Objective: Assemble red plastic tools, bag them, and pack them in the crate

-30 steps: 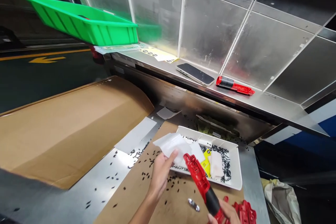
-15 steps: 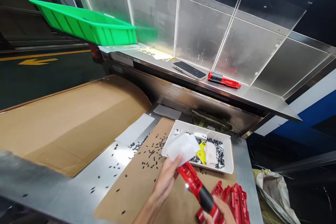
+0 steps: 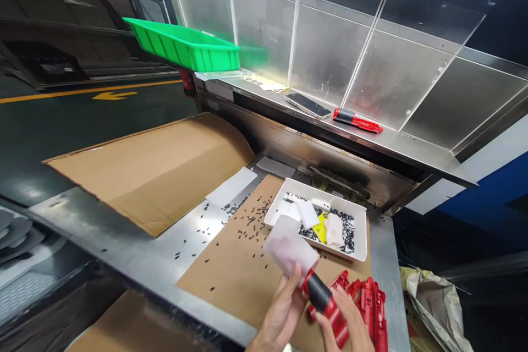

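Observation:
A red plastic part with a black band [image 3: 318,291] is held between my two hands, tilted toward the upper left. My right hand [image 3: 350,316] grips its lower red end, fingers wrapped round it. A thin white translucent sleeve [image 3: 291,247] covers the part's far end, and red shows faintly through it. My left hand [image 3: 286,300] pinches the sleeve's near edge beside the black band. Several similar red parts [image 3: 371,308] lie just right of my right hand. Beyond the sleeve stands a white tray [image 3: 361,231] with small black pieces, a yellow packet [image 3: 320,226] and white items inside.
Loose black pieces lie scattered over the brown cardboard sheet [image 3: 231,264] and metal table. A large cardboard flap [image 3: 165,170] rises at left. On the shelf above are a phone [image 3: 308,105], another red and black part [image 3: 357,120] and a green bin [image 3: 185,52].
The white sleeve, earlier beside the red part's tip, now covers that end up to near the black band. My left hand has moved down and right. The view has shifted left.

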Tool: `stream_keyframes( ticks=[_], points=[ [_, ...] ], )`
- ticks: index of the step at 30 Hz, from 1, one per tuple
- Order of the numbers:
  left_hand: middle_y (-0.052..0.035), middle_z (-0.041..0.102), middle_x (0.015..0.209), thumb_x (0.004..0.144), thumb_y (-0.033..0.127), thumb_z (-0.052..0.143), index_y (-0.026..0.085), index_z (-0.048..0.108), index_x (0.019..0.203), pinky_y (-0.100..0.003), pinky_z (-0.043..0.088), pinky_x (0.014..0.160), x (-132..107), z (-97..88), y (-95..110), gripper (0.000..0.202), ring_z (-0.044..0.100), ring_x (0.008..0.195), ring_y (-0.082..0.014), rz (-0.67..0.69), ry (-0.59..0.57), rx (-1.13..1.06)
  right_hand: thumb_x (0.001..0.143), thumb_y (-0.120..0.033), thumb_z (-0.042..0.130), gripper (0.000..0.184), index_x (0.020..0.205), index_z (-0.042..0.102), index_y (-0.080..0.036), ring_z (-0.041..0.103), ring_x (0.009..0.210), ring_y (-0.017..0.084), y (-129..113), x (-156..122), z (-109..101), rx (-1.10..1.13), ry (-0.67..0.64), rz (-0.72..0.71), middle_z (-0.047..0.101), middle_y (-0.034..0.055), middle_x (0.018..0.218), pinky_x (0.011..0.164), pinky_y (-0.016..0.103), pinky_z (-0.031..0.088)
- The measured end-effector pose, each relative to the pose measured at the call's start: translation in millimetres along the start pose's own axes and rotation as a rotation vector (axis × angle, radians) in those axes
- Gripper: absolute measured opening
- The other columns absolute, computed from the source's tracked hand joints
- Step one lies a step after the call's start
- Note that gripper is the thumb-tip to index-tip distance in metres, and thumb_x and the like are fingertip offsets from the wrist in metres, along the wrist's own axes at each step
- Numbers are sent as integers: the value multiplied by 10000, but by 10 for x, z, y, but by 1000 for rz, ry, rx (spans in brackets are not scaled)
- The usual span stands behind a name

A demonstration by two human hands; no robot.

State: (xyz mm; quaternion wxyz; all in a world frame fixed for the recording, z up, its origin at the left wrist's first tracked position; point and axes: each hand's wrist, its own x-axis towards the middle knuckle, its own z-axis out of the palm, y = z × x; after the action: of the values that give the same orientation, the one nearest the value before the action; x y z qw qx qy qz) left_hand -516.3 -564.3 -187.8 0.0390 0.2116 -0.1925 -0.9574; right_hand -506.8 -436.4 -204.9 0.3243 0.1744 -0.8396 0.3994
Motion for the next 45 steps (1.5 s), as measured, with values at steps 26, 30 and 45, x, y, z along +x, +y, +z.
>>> stream_keyframes(
  ticks=[26,30,45],
  points=[
    [-144,681,1229,628,424,871,169,685,1140,-448,415,1049,-731,-249,-103,602,542,1242,-346,-38,-98,-39,935,-430,522,251,995,637,-216,295,1429,380,-255,125,-40,168,-284,-26,542,139,1398,1055,709,287],
    [-166,740,1065,684,421,834,89,669,1080,-398,542,855,-743,-367,80,542,691,965,-296,-58,71,-417,934,-417,536,235,965,616,-198,249,1449,380,-318,74,-9,129,-308,-204,583,166,1350,1065,735,244],
    [-141,771,889,797,364,751,50,646,1022,-478,488,939,-1070,-515,130,400,724,871,-287,-280,3,-825,918,-271,551,177,996,703,-315,406,1372,334,-350,169,-27,202,-686,-352,573,63,1359,945,593,508]
  ],
)
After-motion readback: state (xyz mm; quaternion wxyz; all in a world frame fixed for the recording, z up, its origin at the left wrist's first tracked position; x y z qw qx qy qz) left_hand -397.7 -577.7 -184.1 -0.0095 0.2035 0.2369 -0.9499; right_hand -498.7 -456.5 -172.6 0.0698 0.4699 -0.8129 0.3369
